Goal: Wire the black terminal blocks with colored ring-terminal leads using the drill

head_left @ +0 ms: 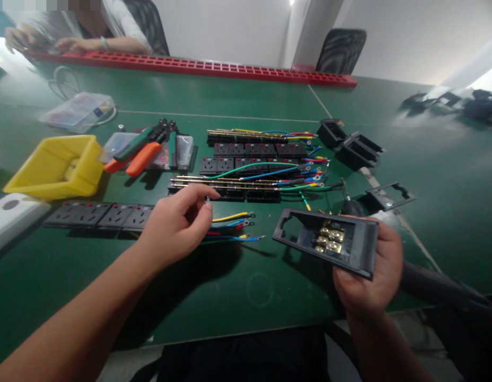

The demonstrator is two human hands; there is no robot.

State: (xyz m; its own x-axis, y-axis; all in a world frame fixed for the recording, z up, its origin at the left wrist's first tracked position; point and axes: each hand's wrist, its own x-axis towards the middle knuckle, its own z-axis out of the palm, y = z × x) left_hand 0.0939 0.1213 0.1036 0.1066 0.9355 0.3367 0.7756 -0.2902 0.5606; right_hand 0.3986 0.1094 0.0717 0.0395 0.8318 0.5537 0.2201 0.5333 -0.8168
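Plainly, the right hand (367, 284) is clamped on the right end of the housing (353, 252), right of centre in the frame. Its long axis runs across the view, dipping rightward, the free end toward the left hand (178, 225). That hand hovers well apart, left of centre by the wires (232, 216), thumb and forefinger close; whether they pinch something small, I cannot tell. The housing is black, oblong and open-faced, with brass terminals (334, 235) inside.
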